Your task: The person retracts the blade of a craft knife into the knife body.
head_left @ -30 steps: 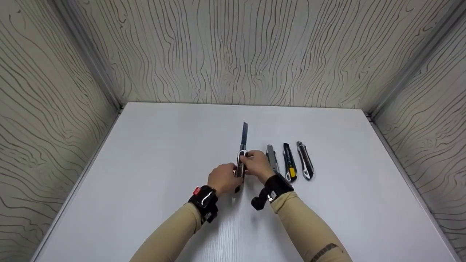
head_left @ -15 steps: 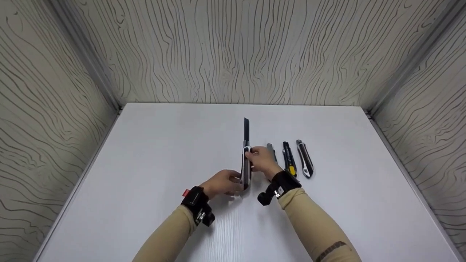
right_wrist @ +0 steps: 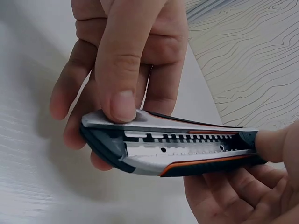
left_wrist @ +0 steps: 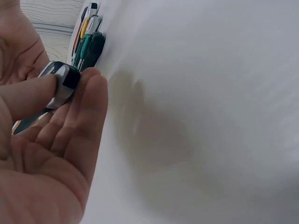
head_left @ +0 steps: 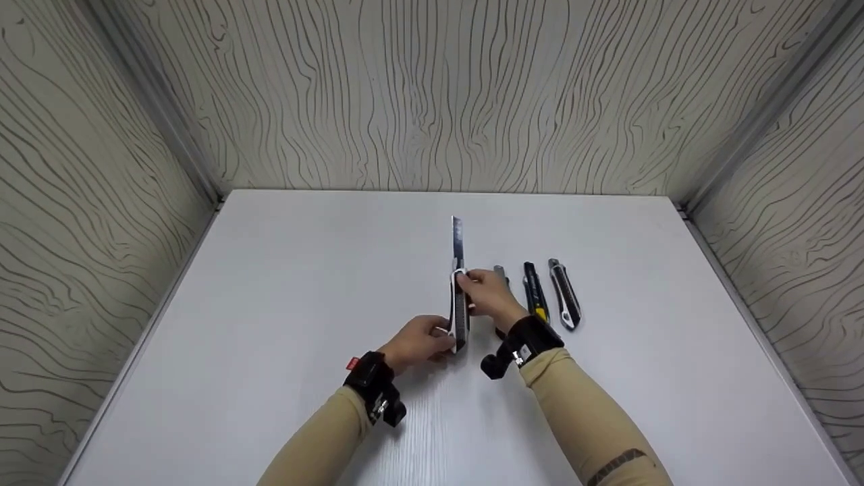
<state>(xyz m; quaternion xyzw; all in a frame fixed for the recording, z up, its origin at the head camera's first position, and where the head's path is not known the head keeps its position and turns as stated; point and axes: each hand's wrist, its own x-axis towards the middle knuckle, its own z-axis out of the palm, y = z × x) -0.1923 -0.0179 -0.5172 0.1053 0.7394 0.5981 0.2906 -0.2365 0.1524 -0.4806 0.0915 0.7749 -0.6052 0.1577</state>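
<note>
A utility knife with a silver, black and orange handle [right_wrist: 159,165] is held between both hands, its long blade [head_left: 457,237] out and pointing to the back wall. My left hand [head_left: 417,339] pinches the handle's rear end between thumb and fingers. Nearer the blade, my right hand [head_left: 491,295] grips the handle, with its thumb [right_wrist: 271,145] on the dark slider in the slot. The left wrist view shows the handle's end [left_wrist: 65,84] under the left thumb. The blade is out of sight in both wrist views.
Right of the hands, more utility knives lie in a row: a grey one [head_left: 499,271] partly hidden by the right hand, a black-and-yellow one [head_left: 534,287], and a dark one with pale edges [head_left: 565,293]. The white table [head_left: 304,270] meets patterned walls [head_left: 432,101].
The utility knife has moved slightly away and right, and its handle has turned. My left hand has shifted back to the handle's rear end. The right hand has moved right with the knife.
</note>
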